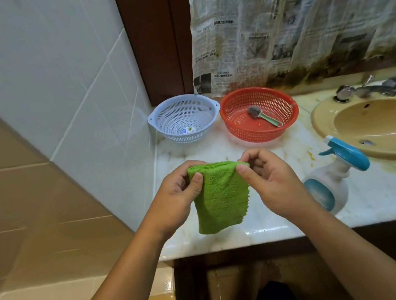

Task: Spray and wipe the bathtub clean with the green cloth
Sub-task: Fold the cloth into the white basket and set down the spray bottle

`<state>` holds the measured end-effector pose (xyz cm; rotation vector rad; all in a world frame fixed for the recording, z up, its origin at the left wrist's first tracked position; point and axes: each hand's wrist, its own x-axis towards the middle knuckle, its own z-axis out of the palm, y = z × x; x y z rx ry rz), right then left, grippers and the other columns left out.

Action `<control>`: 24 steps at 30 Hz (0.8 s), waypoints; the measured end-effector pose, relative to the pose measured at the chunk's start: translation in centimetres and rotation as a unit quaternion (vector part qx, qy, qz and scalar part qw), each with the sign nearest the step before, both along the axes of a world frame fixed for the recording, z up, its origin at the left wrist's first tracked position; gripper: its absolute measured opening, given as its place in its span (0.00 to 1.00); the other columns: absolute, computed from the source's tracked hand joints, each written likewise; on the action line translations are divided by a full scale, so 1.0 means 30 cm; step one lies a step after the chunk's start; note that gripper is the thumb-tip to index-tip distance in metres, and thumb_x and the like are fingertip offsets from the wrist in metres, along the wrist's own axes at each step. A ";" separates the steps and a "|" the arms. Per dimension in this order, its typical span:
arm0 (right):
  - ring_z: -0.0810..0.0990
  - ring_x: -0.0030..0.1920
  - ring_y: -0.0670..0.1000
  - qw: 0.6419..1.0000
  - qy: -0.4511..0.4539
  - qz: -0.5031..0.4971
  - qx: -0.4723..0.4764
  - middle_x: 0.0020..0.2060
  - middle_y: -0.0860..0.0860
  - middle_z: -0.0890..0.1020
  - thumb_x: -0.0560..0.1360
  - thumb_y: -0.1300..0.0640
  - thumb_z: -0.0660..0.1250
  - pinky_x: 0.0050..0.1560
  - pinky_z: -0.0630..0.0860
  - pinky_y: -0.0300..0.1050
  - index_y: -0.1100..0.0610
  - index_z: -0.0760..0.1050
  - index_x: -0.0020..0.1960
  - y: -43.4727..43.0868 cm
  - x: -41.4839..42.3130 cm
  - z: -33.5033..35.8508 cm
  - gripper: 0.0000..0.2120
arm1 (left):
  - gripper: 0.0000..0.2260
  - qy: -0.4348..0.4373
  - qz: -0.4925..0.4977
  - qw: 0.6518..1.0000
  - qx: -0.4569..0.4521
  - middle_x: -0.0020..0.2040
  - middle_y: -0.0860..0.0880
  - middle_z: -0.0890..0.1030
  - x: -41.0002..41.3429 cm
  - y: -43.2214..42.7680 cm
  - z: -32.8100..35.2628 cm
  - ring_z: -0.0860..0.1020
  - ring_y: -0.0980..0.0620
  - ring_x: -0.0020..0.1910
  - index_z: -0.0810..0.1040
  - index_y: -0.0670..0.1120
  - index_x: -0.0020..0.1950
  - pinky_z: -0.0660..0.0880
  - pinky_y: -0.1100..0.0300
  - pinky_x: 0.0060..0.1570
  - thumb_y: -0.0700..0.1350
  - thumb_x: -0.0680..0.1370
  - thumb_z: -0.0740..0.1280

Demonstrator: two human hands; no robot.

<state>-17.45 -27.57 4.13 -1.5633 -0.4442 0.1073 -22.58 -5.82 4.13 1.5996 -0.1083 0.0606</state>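
A folded green cloth (221, 195) hangs in the air above the marble counter (256, 230). My left hand (176, 195) pinches its upper left corner with thumb and fingers. My right hand (269, 180) pinches the upper right corner. A white spray bottle (330, 185) with a blue trigger head stands on the counter just right of my right hand. A beige tiled ledge and yellow rim (85, 298) show at the lower left, possibly the bathtub edge.
A pale blue colander (164, 121) and a red basket (238, 133) holding a small brush (263, 116) sit at the back of the counter. A tan sink (326, 122) with a tap (368, 88) lies at right. A newspaper-print curtain (289, 26) hangs behind; white wall tiles (58, 77) at left.
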 end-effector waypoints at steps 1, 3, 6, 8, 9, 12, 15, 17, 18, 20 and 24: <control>0.77 0.43 0.48 1.000 0.005 0.005 0.010 0.42 0.46 0.79 0.80 0.54 0.71 0.48 0.75 0.46 0.54 0.77 0.52 0.004 0.000 0.007 0.05 | 0.11 0.004 0.001 1.000 -0.002 0.49 0.51 0.83 0.004 0.000 0.006 0.79 0.53 0.49 0.80 0.46 0.60 0.74 0.53 0.54 0.49 0.82 0.63; 0.78 0.42 0.48 0.999 0.025 0.020 0.024 0.45 0.48 0.79 0.77 0.53 0.70 0.47 0.76 0.43 0.55 0.77 0.56 0.005 0.005 0.021 0.10 | 0.11 0.009 0.002 1.000 -0.015 0.48 0.51 0.82 0.011 -0.001 0.018 0.79 0.53 0.49 0.80 0.47 0.60 0.75 0.54 0.53 0.48 0.82 0.63; 0.82 0.47 0.51 0.995 0.070 0.060 0.023 0.51 0.62 0.77 0.74 0.55 0.72 0.50 0.80 0.42 0.54 0.76 0.64 -0.001 0.023 0.034 0.19 | 0.08 0.026 0.002 0.999 -0.036 0.44 0.48 0.80 0.025 -0.008 0.028 0.78 0.50 0.45 0.79 0.50 0.61 0.75 0.54 0.49 0.49 0.84 0.65; 0.82 0.49 0.53 0.992 0.098 0.078 0.005 0.52 0.63 0.77 0.72 0.57 0.75 0.51 0.82 0.45 0.53 0.77 0.65 -0.009 0.038 0.034 0.22 | 0.07 0.042 0.010 0.998 -0.037 0.44 0.46 0.79 0.033 -0.017 0.027 0.78 0.50 0.44 0.78 0.50 0.61 0.76 0.56 0.46 0.46 0.84 0.64; 0.83 0.49 0.53 0.991 0.104 0.080 -0.014 0.50 0.60 0.79 0.72 0.57 0.76 0.52 0.82 0.46 0.54 0.79 0.63 -0.012 0.045 0.034 0.20 | 0.07 0.049 0.012 0.998 -0.031 0.45 0.46 0.79 0.037 -0.022 0.026 0.78 0.50 0.44 0.78 0.50 0.61 0.76 0.56 0.46 0.45 0.85 0.63; 0.84 0.44 0.52 0.991 0.098 0.066 -0.068 0.42 0.51 0.85 0.74 0.59 0.77 0.49 0.80 0.47 0.56 0.83 0.54 -0.026 0.061 0.017 0.09 | 0.07 0.055 0.004 0.998 0.020 0.47 0.50 0.80 0.039 -0.030 0.013 0.78 0.53 0.46 0.79 0.55 0.60 0.77 0.58 0.48 0.46 0.85 0.64; 0.84 0.43 0.59 0.992 0.073 0.042 -0.094 0.41 0.54 0.85 0.75 0.55 0.77 0.47 0.79 0.58 0.50 0.83 0.49 -0.037 0.071 0.004 0.05 | 0.12 0.056 -0.010 0.993 0.101 0.50 0.53 0.82 0.045 -0.026 0.009 0.82 0.54 0.49 0.79 0.60 0.61 0.81 0.59 0.52 0.47 0.80 0.73; 0.84 0.43 0.62 0.990 0.026 0.020 -0.135 0.41 0.56 0.85 0.76 0.52 0.77 0.46 0.80 0.60 0.47 0.82 0.48 -0.041 0.094 0.007 0.05 | 0.13 0.039 0.021 0.981 0.188 0.48 0.54 0.83 0.076 -0.035 0.013 0.81 0.55 0.47 0.79 0.62 0.58 0.79 0.62 0.50 0.47 0.78 0.75; 0.83 0.42 0.61 0.985 -0.011 0.008 -0.172 0.40 0.55 0.84 0.76 0.52 0.77 0.45 0.80 0.59 0.47 0.81 0.48 -0.045 0.119 0.008 0.05 | 0.12 0.027 0.041 0.971 0.234 0.47 0.55 0.83 0.102 -0.045 0.016 0.80 0.57 0.46 0.79 0.61 0.57 0.77 0.65 0.48 0.47 0.78 0.75; 0.82 0.40 0.55 0.973 -0.060 -0.006 -0.223 0.38 0.51 0.84 0.77 0.52 0.76 0.43 0.79 0.57 0.48 0.81 0.48 -0.045 0.183 0.017 0.04 | 0.08 0.005 0.077 0.950 0.302 0.45 0.56 0.82 0.167 -0.071 0.037 0.78 0.61 0.45 0.80 0.57 0.55 0.72 0.69 0.44 0.47 0.79 0.73; 0.82 0.41 0.43 0.970 -0.107 -0.032 -0.217 0.40 0.45 0.84 0.76 0.54 0.76 0.46 0.80 0.46 0.49 0.80 0.49 -0.036 0.308 0.065 0.06 | 0.04 -0.072 0.119 0.932 0.335 0.43 0.56 0.80 0.285 -0.103 0.104 0.77 0.56 0.43 0.80 0.51 0.54 0.73 0.58 0.45 0.44 0.81 0.71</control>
